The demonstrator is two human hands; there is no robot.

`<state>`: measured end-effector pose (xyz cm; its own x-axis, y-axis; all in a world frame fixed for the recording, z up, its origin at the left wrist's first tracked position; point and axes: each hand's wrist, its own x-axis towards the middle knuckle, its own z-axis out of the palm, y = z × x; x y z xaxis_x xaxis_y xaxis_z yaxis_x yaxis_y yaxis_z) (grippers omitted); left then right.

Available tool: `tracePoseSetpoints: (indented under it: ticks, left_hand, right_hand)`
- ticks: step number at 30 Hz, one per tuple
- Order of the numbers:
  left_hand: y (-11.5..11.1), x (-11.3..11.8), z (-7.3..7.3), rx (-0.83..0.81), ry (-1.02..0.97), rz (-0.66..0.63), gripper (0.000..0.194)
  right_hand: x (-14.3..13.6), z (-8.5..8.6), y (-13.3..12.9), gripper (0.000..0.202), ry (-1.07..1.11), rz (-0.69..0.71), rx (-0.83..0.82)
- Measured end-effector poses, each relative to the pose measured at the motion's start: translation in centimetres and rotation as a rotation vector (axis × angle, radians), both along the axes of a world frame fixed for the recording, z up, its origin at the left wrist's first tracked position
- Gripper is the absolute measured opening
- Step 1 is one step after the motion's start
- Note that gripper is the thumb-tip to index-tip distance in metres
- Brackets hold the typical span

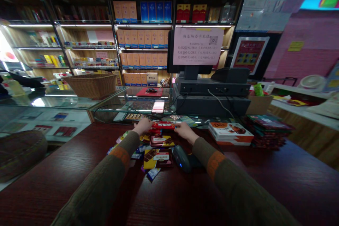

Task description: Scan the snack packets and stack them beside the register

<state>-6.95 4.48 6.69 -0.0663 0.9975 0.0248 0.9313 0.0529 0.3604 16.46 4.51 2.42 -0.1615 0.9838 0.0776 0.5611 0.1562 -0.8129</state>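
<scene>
A red packet lies between my hands at the back of the wooden counter. My left hand pinches its left end, and the fingers of my right hand are closed on its right end. Another red item shows just beneath it. Nearer to me are a brown-and-yellow chocolate pack, a larger yellow-and-brown chocolate pack and a small blue-and-white packet. Mixed sweets partly hidden by my left sleeve lie at the left. A dark scanner rests right of the packs.
Orange-and-white boxes and a stack of dark packs stand at the right. Behind are a cash register with a paper sign, a glass case and a wicker basket. A woven basket is at far left.
</scene>
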Motion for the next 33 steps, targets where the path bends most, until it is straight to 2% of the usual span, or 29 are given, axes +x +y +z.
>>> tracePoseSetpoints:
  ticks: [8, 14, 20, 25, 29, 33]
  left_hand:
    - [-1.2, 0.7, 1.0, 0.041, -0.067, -0.053, 0.027]
    - [-2.5, 1.7, 1.5, 0.105, -0.079, -0.082, 0.030]
    - [-4.1, 2.5, 1.5, 0.210, -0.083, -0.082, 0.030]
    - [-5.2, 3.2, 1.4, 0.365, -0.121, -0.121, 0.026]
    - [-5.7, 3.8, 1.1, 0.503, -0.196, -0.151, 0.025]
    - [-5.8, 4.2, 0.6, 0.566, -0.242, -0.160, 0.023]
  right_hand:
    - [1.6, 0.9, -0.8, 0.030, -0.076, -0.116, 0.182]
    - [2.7, 1.1, -1.6, 0.044, -0.042, -0.124, 0.235]
    - [4.2, 1.6, -2.6, 0.033, 0.001, -0.178, 0.287]
    - [5.3, 2.4, -4.2, 0.030, 0.089, -0.156, 0.377]
    - [5.9, 3.0, -5.5, 0.026, 0.071, -0.181, 0.432]
    - [6.6, 3.5, -5.9, 0.027, 0.054, -0.183, 0.448]
